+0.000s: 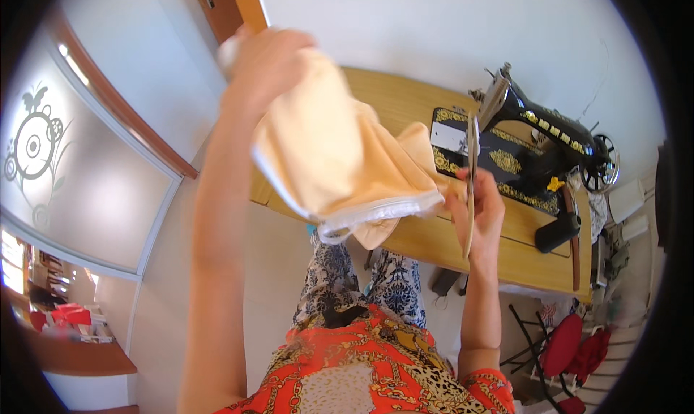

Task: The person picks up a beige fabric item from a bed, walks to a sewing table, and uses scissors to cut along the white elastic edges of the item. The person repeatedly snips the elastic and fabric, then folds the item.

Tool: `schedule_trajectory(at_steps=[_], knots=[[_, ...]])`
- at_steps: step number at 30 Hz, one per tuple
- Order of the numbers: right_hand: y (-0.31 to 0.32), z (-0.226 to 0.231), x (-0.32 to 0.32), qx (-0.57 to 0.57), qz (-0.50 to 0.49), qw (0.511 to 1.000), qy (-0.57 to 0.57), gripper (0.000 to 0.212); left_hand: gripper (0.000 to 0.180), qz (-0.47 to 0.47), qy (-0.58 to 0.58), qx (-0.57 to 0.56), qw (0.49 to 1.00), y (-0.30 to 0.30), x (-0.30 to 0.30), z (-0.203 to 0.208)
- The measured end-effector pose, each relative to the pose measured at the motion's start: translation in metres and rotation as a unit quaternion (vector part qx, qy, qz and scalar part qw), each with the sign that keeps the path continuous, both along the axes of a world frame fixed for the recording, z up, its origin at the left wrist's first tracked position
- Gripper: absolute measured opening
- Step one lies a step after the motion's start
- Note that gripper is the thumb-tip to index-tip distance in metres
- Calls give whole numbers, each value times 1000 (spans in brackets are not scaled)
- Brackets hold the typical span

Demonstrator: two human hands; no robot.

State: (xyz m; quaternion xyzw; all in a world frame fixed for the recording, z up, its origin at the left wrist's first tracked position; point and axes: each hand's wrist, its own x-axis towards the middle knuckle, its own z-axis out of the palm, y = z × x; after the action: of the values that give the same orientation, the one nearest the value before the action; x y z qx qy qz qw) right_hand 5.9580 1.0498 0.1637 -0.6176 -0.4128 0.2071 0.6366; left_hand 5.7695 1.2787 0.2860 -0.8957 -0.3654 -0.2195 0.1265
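Note:
A peach-coloured cloth point(325, 139) with white edging point(383, 210) hangs in folds before me, partly smeared by motion. Raised at the upper left, my left hand point(267, 63) is closed on its top end; the fingers are blurred. My right hand point(483, 208) is closed around a pair of scissors point(471, 161), seen nearly edge-on with the metal end upward. The cloth's right corner reaches the fingers of that hand, and I cannot tell whether they also pinch it.
A black sewing machine point(557, 128) with gold decoration stands on the wooden table point(390, 89), beside a black thread cone point(555, 233). To the right is a red-seated chair point(560, 345). A frosted sliding door point(87, 161) lies left, a wooden door point(217, 9) beyond.

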Motion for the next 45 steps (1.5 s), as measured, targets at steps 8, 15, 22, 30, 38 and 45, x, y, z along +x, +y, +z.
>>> schedule_trajectory(at_steps=[8, 15, 22, 30, 38, 45], knots=[[-32, -37, 20, -88, -56, 993, -57, 21, 32, -253, -277, -5, 927, -32, 74, -67], [-44, -43, 36, -142, -70, 983, -94, 27, 27, -84, -420, -224, 875, -47, -7, -181], [-47, 16, 37, -54, -84, 993, -61, 37, 24, -24, -362, -259, 895, -57, 0, -184], [12, 67, 18, 55, 66, 995, -41, 33, 23, 30, -275, -106, 955, -39, 31, -186], [46, 77, 14, 115, 133, 982, 69, 27, 46, 95, -219, -186, 953, -51, 34, -192], [32, 64, 23, 169, 135, 975, 49, 22, 45, 33, -316, -178, 931, -36, 41, -217]])
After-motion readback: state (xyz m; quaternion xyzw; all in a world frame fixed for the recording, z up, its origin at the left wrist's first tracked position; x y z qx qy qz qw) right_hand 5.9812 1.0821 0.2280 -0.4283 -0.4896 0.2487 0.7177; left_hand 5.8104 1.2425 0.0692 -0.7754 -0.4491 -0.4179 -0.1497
